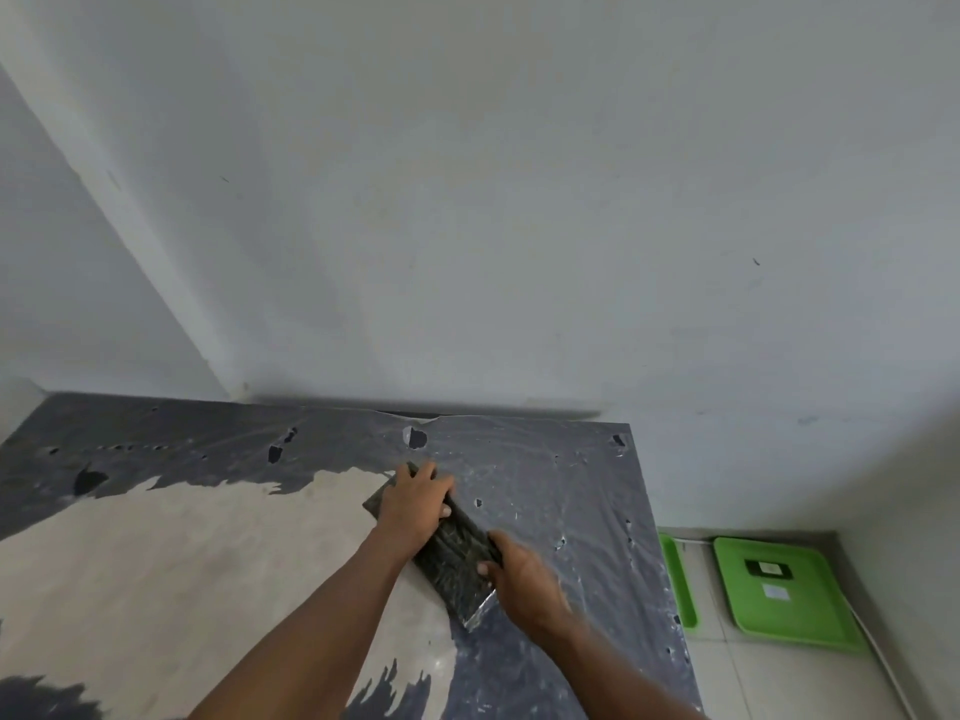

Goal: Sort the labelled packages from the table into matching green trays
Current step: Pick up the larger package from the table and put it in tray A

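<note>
A flat dark package (453, 558) wrapped in shiny plastic lies at a slant near the table's right part. My left hand (414, 504) grips its far end, fingers curled over the edge. At its near end my right hand (522, 574) holds the right side. No label shows on the package's visible face. On the floor to the right lies a green tray (810, 623) with a small dark labelled package (769, 569) and a pale label in it. A second green tray (678, 579) shows only as a strip beside the table's edge.
The table (182, 563) has a worn beige top with torn dark plastic film (571, 475) over its back and right side. A white wall rises right behind it. A pale cable runs along the floor past the right tray.
</note>
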`<state>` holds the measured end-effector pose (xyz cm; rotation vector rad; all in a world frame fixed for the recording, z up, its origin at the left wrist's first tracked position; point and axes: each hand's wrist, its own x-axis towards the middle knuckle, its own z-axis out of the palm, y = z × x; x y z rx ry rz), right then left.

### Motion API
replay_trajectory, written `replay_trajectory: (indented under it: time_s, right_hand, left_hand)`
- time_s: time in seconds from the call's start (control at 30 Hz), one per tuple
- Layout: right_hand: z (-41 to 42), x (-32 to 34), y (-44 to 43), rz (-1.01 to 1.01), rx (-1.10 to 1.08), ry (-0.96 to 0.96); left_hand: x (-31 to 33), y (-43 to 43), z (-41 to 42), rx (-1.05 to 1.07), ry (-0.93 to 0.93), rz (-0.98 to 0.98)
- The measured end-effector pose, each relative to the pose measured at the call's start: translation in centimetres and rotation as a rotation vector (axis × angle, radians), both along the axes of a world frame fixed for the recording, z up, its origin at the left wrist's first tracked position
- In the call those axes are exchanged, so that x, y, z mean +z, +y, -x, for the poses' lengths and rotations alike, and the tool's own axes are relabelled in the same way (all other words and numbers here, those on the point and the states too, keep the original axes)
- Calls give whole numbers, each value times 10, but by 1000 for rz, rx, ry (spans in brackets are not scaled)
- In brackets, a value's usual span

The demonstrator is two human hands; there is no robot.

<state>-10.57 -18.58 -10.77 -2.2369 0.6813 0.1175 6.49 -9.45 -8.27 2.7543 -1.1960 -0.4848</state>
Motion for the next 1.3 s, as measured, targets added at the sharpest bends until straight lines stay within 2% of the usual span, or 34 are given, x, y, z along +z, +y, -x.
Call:
replay_trajectory:
  time_s: [0.13,0.23,0.37,0.6,0.83,1.07,1.23,1.3]
  right_hand:
    - [13,8,-19,88,38,-33]
    - [26,17,-48,189,69,-79]
    - [46,24,-80,283,54,-114]
    - [85,4,-92,343,65,-56]
    - [98,-4,-79,510,150,-22]
    - [97,1,-92,533,198,-64]
    - [106,2,-114,497,146,-65]
    - [115,3,-123,499,114,-64]
  left_hand:
    - [6,-3,13,-19,-105,47]
    - [7,-12,28,-91,-230,102]
    - [5,-30,55,-170,-310,132]
    - [-12,-45,95,-227,-249,62]
    - [-22,-28,98,-217,-93,34]
    - [-25,-36,77,-272,-25,52]
    - [-20,-48,48,-421,35,-238]
    - [-19,-52,45,-442,70,-288]
